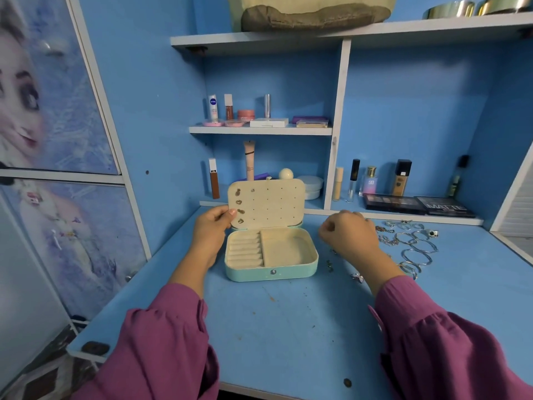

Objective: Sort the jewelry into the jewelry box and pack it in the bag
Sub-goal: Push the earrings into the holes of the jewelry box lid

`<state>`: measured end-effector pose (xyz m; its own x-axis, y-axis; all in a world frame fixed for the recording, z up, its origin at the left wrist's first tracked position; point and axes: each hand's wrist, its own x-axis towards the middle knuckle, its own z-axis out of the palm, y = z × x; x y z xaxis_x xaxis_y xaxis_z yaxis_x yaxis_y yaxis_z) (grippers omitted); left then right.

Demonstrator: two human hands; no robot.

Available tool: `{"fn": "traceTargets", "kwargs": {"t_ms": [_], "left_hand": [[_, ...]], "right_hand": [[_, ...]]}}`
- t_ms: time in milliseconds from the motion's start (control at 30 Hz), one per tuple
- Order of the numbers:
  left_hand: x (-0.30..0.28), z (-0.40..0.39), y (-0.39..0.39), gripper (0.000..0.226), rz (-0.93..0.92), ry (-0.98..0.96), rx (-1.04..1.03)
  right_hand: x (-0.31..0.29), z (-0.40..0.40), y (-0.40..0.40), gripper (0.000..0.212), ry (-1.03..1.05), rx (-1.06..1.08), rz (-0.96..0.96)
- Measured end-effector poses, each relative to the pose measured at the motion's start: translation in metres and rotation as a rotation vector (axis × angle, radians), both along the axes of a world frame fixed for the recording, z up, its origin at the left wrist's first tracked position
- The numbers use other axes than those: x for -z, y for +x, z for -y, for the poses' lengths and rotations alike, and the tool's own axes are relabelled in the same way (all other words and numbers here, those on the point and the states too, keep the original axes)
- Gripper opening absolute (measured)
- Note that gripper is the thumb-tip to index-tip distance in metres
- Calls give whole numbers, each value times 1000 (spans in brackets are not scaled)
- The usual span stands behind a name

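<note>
A mint-green jewelry box (271,272) stands open on the blue desk, its cream lid (277,206) upright with several earrings (240,202) pinned down its left side. My left hand (212,226) holds the lid's left edge between thumb and fingers. My right hand (347,233) hovers to the right of the box with fingers curled; whether it pinches anything is hidden. Silver bangles (418,248), rings (403,225) and chains (386,239) lie on the desk beyond it. Small earrings (328,264) and a silver piece (357,277) lie near my right wrist.
Makeup palettes (418,204), bottles (370,180) and tubes line the back shelf behind the jewelry. Cosmetics (248,114) fill the upper cubby shelf. A grey-green bag (311,15) sits on the top shelf. A cabinet door with a printed picture stands at the left.
</note>
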<state>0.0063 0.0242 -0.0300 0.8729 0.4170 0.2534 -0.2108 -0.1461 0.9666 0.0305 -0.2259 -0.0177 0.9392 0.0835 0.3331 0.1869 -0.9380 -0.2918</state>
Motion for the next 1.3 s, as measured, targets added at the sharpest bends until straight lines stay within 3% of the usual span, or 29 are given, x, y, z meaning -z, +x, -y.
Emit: {"fn": "traceTargets", "kwargs": {"t_ms": [133,300,433,1000,1300], "left_hand": [[0,0,0,15,14,5,1],[-1,1,-2,13,36,22,7],[-1,1,-4,13,45,13,19],[-2,-1,-5,13,39,-6,40],[-6,-4,-10,11,4,-13,56]], "right_hand": [[-3,-31,-7,17,189,-128,184],[-7,-72,-10,16,188,-262,391],[-9,-96,-5,11,156,-251,518],[-1,-111,4,12,179,-174,612],[-16,-104,4,53,80,-83,693]]}}
